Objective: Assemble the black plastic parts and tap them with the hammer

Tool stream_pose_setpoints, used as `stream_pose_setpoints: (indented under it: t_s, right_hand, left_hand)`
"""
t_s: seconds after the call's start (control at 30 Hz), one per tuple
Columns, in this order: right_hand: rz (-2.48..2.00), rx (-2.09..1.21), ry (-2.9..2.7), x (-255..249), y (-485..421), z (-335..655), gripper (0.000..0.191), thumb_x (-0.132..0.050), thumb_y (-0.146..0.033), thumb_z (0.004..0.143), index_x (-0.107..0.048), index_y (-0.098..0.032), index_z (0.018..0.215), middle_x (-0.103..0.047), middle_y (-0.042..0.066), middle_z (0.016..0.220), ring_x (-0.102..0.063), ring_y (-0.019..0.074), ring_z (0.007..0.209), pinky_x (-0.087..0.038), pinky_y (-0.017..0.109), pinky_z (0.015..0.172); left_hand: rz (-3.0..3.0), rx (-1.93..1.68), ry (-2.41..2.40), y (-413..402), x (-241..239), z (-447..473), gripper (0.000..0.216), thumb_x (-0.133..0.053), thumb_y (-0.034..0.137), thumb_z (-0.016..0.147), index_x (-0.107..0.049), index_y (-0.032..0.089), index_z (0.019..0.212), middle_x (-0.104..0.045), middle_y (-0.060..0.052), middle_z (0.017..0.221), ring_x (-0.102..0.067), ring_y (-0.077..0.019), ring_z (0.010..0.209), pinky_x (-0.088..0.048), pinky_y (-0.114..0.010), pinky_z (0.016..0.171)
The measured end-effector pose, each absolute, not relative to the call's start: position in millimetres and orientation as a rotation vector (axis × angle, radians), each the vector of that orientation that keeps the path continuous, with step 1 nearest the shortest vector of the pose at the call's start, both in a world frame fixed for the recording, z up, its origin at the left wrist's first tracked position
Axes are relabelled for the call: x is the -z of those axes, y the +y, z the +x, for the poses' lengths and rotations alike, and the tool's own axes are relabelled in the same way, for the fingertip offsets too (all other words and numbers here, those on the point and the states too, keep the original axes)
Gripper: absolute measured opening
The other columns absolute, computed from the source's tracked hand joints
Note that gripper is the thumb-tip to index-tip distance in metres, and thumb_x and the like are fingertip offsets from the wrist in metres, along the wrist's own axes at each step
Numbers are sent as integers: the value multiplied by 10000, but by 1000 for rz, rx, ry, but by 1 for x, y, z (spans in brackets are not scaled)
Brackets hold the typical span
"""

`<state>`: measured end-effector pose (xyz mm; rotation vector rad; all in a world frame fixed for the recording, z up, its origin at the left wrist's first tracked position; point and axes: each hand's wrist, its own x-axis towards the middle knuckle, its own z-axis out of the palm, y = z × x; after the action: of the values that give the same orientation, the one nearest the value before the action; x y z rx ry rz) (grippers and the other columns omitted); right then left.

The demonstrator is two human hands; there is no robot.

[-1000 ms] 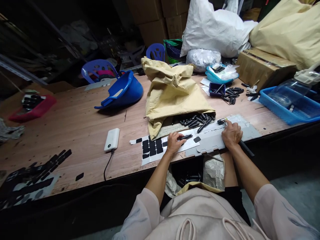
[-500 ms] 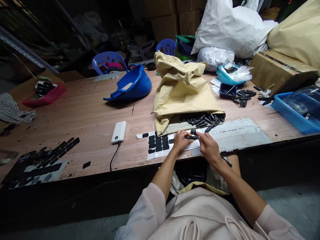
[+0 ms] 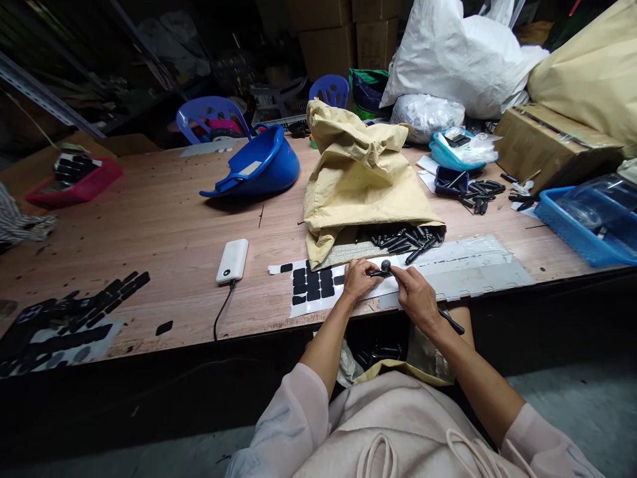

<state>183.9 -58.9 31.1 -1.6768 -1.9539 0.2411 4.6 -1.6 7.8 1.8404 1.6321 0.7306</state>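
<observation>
My left hand (image 3: 359, 277) is closed, its fingertips pinching a slim black piece (image 3: 377, 273) just above the white sheet. My right hand (image 3: 419, 300) is wrapped round a tool with a round black head (image 3: 386, 265). The tool's dark handle (image 3: 452, 321) sticks out behind the right wrist. Its head is right by the black piece; whether they touch I cannot tell. Left of my hands, rows of black rounded patches (image 3: 313, 284) lie on a white sheet (image 3: 298, 311). Behind them, a pile of slim black pieces (image 3: 398, 240) lies at the mouth of a yellow cloth sack (image 3: 368, 186).
A white power bank (image 3: 233, 261) with a cable lies on the wooden table (image 3: 189, 239). Around are a blue scoop-shaped basin (image 3: 269, 162), a red tray (image 3: 79, 186), a blue basket (image 3: 587, 232) and a cardboard box (image 3: 557, 143). Below the table edge, black pieces (image 3: 381, 353) lie in an open bag.
The view has shifted slightly. Both hands stay close together over the same spot; the tool's round head sits slightly differently, beside the black piece.
</observation>
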Motion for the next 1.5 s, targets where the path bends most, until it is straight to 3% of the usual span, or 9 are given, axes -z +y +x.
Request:
stream_pose_setpoints:
  t_s: [0.2, 0.47, 0.7, 1.07, 1.3, 1.5]
  right_hand:
    - [-1749, -95, -1742, -41, -42, 220, 422, -457, -247, 1032, -730, -256, 1354, -692, 88, 1043, -625, 218, 973, -477, 303, 815]
    - [-2290, 75, -1325, -25, -2, 301, 397, -536, -235, 975, -767, -249, 1298, -623, 116, 1049, -513, 234, 915, -331, 334, 737]
    - [-2293, 234, -1446, -4, 0, 298, 387, -464, -246, 1021, -732, -213, 1299, -602, 156, 1096, -484, 255, 949, -288, 361, 749]
    - [-2318, 256, -1470, -2, 0, 297, 404, -436, -230, 1033, -710, -202, 1329, -607, 167, 1118, -496, 273, 982, -281, 370, 756]
    - [-2325, 281, -1487, -1, 0, 297, 407, -418, -239, 1037, -707, -191, 1319, -612, 170, 1106, -495, 279, 983, -260, 371, 742]
    - [-2356, 267, -1496, -2, 0, 296, 415, -432, -232, 1025, -687, -202, 1351, -611, 165, 1120, -497, 280, 996, -264, 365, 734]
  left_hand:
    - [1846, -725, 1630, -1, -8, 5, 171, -879, 209, 743, -789, 265, 877, -739, -3, 927, -602, -250, 1034, -445, -411, 998]
    - [1895, -635, 1643, -4, -14, 6, 185, -877, 268, 756, -805, 259, 926, -743, -15, 977, -593, -260, 1069, -419, -405, 999]
    - [1938, -612, 1649, -4, -16, 5, 143, -859, 283, 796, -803, 255, 923, -726, -30, 986, -576, -267, 1078, -407, -421, 1003]
    - [2217, -810, 1377, -113, 11, 6, 268, -932, 302, 705, -786, 266, 926, -683, -66, 1224, -548, -308, 1188, -410, -490, 1069]
    - [1886, -977, 1881, 6, -16, 4, 150, -694, 313, 933, -763, 203, 1008, -720, -90, 1030, -655, -256, 1011, -512, -393, 938]
    - [1613, -605, 2295, 97, -36, 5, 232, -659, 336, 933, -766, 150, 1023, -727, -196, 1148, -676, -357, 1136, -534, -424, 917]
